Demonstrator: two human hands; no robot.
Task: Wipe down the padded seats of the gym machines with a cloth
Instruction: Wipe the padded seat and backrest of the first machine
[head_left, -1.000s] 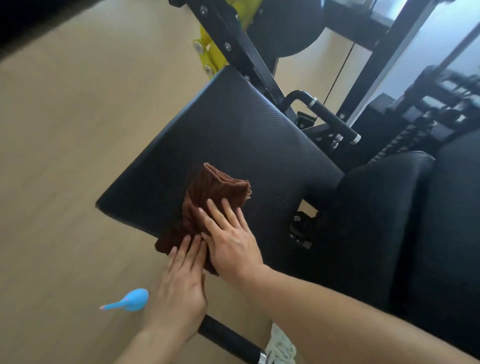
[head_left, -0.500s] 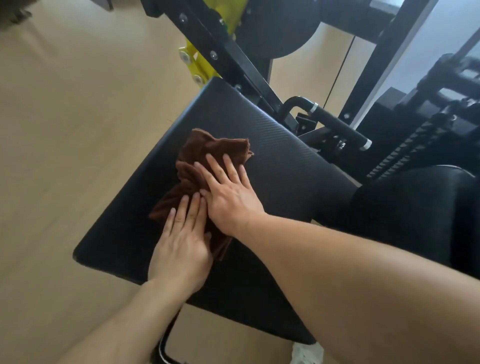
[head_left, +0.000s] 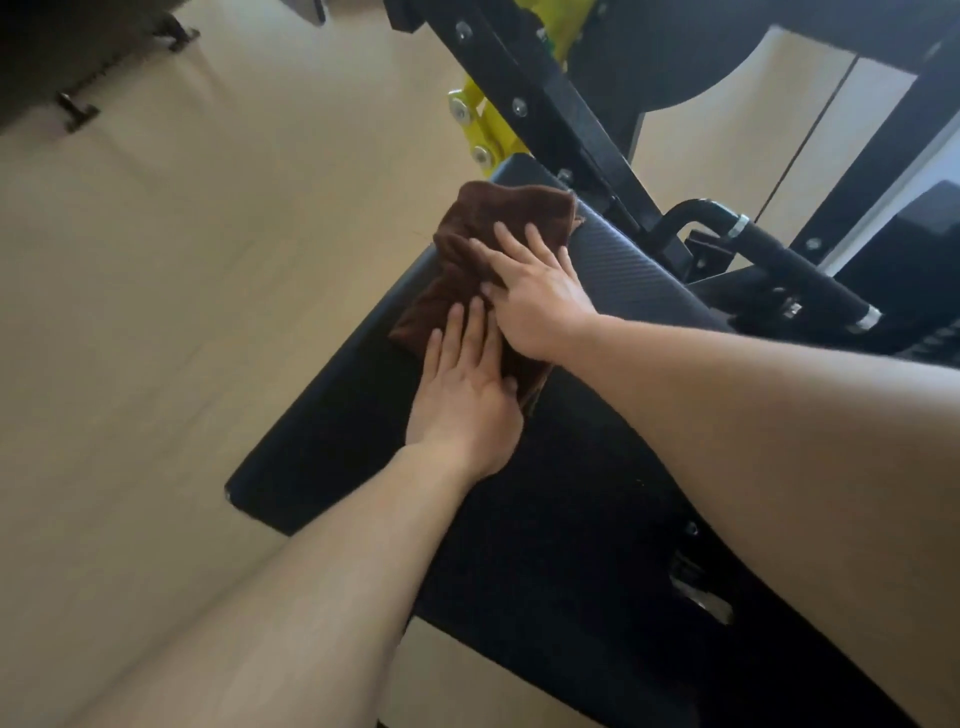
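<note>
Moved since half a second ago: cloth (head_left: 467, 260) and both hands, up to the seat's (head_left: 597, 467) far left corner. Head view: my right hand (head_left: 535, 296) lies flat, fingers spread, pressing the cloth's far part; my left hand (head_left: 467, 400) lies flat on its near part, thumb side touching the right. Cloth overhangs the left edge. Bare floor (head_left: 208, 312) lies left; frame (head_left: 545, 104) and handle (head_left: 779, 260) crowd the right.

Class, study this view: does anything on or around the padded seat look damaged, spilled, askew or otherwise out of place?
Nothing stands out. The brown cloth lies bunched at the far corner of the black padded seat, pressed flat by the left hand and right hand. No tears or spills are visible.
</note>
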